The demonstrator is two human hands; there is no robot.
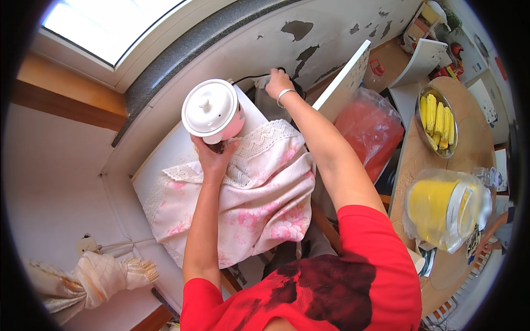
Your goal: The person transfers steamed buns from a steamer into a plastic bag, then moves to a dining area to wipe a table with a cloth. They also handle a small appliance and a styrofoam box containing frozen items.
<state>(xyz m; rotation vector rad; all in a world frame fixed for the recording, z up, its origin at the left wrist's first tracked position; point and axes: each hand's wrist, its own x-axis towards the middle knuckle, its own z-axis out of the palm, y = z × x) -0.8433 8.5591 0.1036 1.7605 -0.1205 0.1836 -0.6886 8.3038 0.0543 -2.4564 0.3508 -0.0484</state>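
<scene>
A white lidded pot with a pink side (213, 108) stands at the back of a white tabletop (155, 165). My left hand (214, 155) is against the near side of its base, fingers partly hidden beneath the pot. Farther right, beside the wall, my right hand (279, 82) grips a black cord (250, 77) between bent fingers; a silver-coloured bangle circles that wrist. A pink floral cloth with a lace edge (265, 194) lies bunched over the tabletop's near part. Behind and below my right hand is a translucent plastic bag (267, 101), partly hidden.
Peeling wall (265, 49) and a dark stone sill (165, 66) border the back. At right, a wooden table (468, 120) holds a metal bowl of corn (437, 120) and a bagged yellow container (439, 205). A white panel (343, 74) stands near my right forearm. Another person's arm shows far right.
</scene>
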